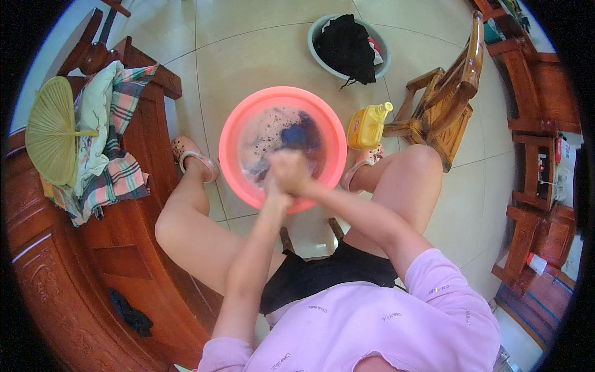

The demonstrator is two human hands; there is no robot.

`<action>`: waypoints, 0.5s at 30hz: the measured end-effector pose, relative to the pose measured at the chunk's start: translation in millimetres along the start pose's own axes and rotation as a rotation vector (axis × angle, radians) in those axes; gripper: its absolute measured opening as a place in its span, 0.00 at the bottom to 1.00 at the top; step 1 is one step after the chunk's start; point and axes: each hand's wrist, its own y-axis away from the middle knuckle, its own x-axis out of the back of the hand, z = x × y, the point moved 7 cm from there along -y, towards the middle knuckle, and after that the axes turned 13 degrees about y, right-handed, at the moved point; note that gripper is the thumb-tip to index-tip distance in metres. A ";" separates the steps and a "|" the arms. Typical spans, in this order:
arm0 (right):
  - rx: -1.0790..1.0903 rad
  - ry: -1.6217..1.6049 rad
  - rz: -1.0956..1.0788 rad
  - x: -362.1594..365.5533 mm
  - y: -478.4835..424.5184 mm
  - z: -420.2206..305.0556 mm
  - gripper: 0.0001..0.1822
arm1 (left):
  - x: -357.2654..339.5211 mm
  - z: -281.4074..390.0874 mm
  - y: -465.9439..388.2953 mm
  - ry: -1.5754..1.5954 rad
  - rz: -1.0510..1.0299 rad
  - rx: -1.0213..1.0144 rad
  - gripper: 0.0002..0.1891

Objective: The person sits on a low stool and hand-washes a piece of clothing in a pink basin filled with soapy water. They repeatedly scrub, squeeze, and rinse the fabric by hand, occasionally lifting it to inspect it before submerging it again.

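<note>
A round pink plastic basin (233,110) stands on the floor between my feet, with sudsy water and dark blue cloth (295,135) in it. Over its near side my left hand (275,182) and my right hand (294,171) are pressed together, both blurred. Dark wet cloth shows beside and below them; whether a fold of it lies between the palms cannot be told. To the right of the basin, by my right foot, stands a yellow plastic jug (369,125) with a handle and cap.
A grey-blue basin (312,46) with black clothing (346,46) stands farther off. A small wooden chair (441,107) is at the right. On the carved wooden bench (139,242) at the left lie a palm-leaf fan (53,132), a plaid cloth (116,181) and a black cloth (130,314).
</note>
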 end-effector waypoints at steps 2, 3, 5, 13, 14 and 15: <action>-0.443 -0.248 -0.080 -1.7 2.5 24.6 0.13 | 3.6 -13.1 8.3 0.395 0.190 0.103 0.16; -0.387 -0.230 -0.029 5.2 0.4 15.6 0.14 | -0.4 -11.8 11.5 0.348 0.189 0.097 0.16; -0.043 -0.282 -0.031 7.0 3.8 -23.0 0.15 | -18.0 13.0 19.6 0.376 -0.058 -0.157 0.17; -0.739 -0.379 -0.118 -26.1 -7.4 117.8 0.13 | -39.4 11.6 19.4 0.417 -0.071 0.271 0.32; -0.781 -0.569 -0.250 -37.1 -4.0 122.5 0.14 | -37.6 29.6 20.7 0.313 -0.101 0.139 0.34; -0.826 -0.699 -0.253 -37.1 -4.5 132.3 0.15 | -31.7 37.6 23.4 0.295 -0.040 0.136 0.34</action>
